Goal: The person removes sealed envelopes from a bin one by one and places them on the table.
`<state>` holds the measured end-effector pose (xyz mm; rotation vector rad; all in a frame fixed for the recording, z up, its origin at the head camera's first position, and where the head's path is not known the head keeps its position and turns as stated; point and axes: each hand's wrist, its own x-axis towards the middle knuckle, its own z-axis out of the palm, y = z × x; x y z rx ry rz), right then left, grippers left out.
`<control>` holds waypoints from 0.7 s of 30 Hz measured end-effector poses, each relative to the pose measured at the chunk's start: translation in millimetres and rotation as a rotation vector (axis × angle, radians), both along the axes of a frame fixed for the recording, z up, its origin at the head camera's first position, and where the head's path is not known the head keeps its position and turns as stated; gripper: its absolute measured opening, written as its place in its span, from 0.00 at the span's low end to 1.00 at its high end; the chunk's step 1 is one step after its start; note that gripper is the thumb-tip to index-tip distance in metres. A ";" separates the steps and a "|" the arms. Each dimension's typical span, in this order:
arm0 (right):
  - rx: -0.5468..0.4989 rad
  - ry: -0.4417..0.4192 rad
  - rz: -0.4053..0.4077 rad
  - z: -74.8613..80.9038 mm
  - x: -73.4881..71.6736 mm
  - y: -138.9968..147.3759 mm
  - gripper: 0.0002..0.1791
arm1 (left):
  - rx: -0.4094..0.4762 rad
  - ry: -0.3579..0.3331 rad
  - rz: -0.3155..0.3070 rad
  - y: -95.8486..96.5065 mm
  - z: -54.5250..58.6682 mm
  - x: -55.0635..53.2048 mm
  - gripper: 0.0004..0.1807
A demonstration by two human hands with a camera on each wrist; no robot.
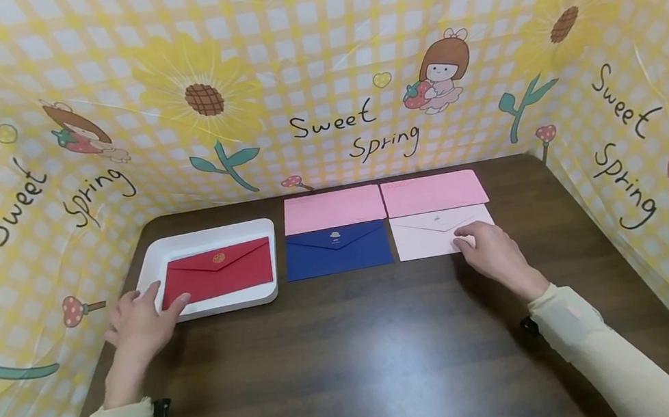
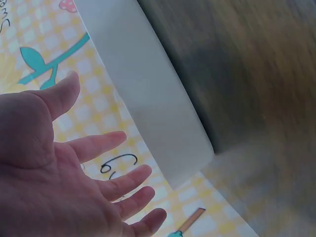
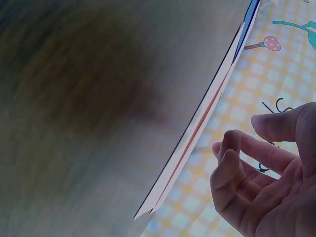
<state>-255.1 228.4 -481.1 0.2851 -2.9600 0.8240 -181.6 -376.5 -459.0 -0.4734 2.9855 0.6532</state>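
Note:
A red envelope (image 1: 218,273) with a gold emblem lies in a white tray (image 1: 274,256) at the left of the table. My left hand (image 1: 142,325) hovers at the tray's front left corner, its fingers spread and holding nothing; the left wrist view shows the palm beside the tray's side wall (image 2: 138,84). Over the right end of a pale pink envelope (image 1: 421,241) is my right hand (image 1: 490,249). Its fingers are loosely bent, with the thumb apart from them and nothing between. Seen edge-on in the right wrist view, the pale envelope (image 3: 185,140) lies past the fingertips.
Left of the pale envelope lies a dark blue envelope (image 1: 338,253). Behind these two are two pink envelopes, one at left (image 1: 332,209) and one at right (image 1: 434,192). The brown table (image 1: 351,358) is walled by yellow checked cloth (image 1: 304,53) at the back and sides.

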 end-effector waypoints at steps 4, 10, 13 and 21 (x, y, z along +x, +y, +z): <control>-0.008 0.017 0.004 0.6 -0.7 -2.4 0.16 | -0.015 -0.007 -0.007 5.5 -1.1 -5.0 0.49; 0.014 0.025 0.017 -1.1 -0.8 -5.1 0.15 | 0.011 -0.019 -0.041 7.8 -2.6 -8.6 0.50; 0.010 0.034 0.026 -2.5 -0.1 -6.3 0.15 | 0.007 -0.023 -0.041 10.2 -3.4 -9.5 0.49; 0.003 0.081 0.041 -4.7 -1.3 -13.6 0.14 | 0.008 -0.059 -0.028 15.2 -3.4 -10.4 0.48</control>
